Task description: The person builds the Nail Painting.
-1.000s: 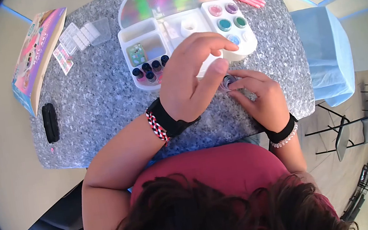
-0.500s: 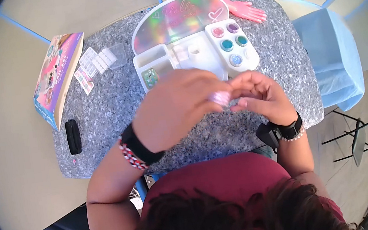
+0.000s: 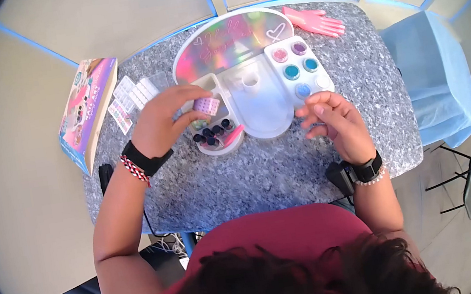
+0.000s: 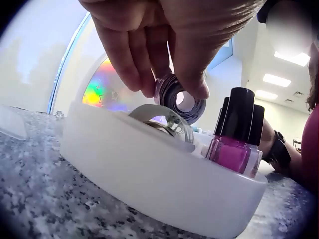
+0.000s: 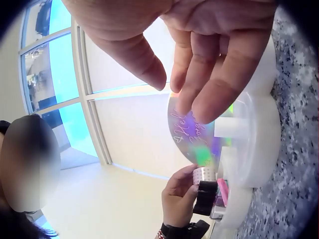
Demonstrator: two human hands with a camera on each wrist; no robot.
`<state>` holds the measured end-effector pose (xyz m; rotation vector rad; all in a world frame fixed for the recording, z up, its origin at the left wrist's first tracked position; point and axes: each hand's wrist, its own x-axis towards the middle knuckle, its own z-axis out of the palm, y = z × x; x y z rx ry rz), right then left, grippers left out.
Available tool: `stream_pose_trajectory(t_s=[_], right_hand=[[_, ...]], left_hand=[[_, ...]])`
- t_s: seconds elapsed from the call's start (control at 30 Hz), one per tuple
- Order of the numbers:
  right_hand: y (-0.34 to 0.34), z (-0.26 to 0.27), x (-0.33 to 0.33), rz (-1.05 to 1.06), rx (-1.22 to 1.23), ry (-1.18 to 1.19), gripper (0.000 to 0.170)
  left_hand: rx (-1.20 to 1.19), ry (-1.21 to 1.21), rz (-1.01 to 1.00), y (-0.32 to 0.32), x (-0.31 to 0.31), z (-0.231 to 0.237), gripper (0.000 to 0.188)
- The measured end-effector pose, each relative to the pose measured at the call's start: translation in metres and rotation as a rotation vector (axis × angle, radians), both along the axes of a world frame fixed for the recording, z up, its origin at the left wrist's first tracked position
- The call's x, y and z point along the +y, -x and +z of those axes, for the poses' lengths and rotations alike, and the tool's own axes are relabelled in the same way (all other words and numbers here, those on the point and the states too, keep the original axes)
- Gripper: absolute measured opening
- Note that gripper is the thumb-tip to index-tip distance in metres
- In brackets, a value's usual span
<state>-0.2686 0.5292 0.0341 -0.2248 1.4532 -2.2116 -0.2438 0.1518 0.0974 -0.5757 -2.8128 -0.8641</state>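
My left hand (image 3: 155, 124) pinches a small pink-and-white patterned roll of tape (image 3: 206, 106) between thumb and fingers, over the left compartments of the white nail-art case (image 3: 268, 125). In the left wrist view the roll's dark coiled side (image 4: 193, 110) faces the camera, just above a clear curved band (image 4: 185, 128) in the tray. Black-capped nail polish bottles (image 4: 236, 134) stand beside it, with a pink stick (image 3: 234, 136) near them. My right hand (image 3: 340, 126) hovers near the case's right front corner, fingers loosely bent and holding nothing.
Glitter pots (image 3: 292, 71) fill the case's right side, below a raised iridescent lid (image 3: 232, 39). A pink practice hand (image 3: 314, 20) lies behind. At left are a nail art box (image 3: 86, 111), clear plastic cases (image 3: 140, 93), a sticker sheet (image 3: 120, 116) and a black pouch (image 3: 106, 178).
The tape roll, earlier between both hands in front of the case, has moved left in my left hand to above the left compartments. My right hand has let go and stayed at right.
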Motion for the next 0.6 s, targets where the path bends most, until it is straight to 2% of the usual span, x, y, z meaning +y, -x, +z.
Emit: stream_pose_trajectory(t_s=[0.13,0.23,0.33,0.43,0.5,0.6], right_hand=[[-0.002,-0.001,-0.002,-0.005,-0.005,-0.039,0.034],[-0.003,-0.005,-0.001,-0.035,-0.005,-0.032,0.038],[-0.002,-0.003,0.003,-0.065,-0.009,-0.023,0.038],[-0.002,-0.004,0.004,-0.098,-0.015,-0.023,0.037],[-0.002,-0.004,0.004,-0.111,-0.016,-0.027,0.037],[-0.002,-0.005,0.004,-0.111,-0.013,-0.047,0.036]], left_hand=[[0.015,0.053,-0.134,0.007,0.0,0.006,0.042],[-0.017,0.008,-0.143,0.012,0.002,0.005,0.04],[-0.036,-0.021,-0.043,0.01,0.01,0.001,0.038],[0.011,0.025,0.017,0.012,0.013,-0.007,0.04],[0.177,0.117,-0.013,0.016,0.012,-0.014,0.042],[0.184,0.202,-0.057,0.019,0.01,-0.015,0.039]])
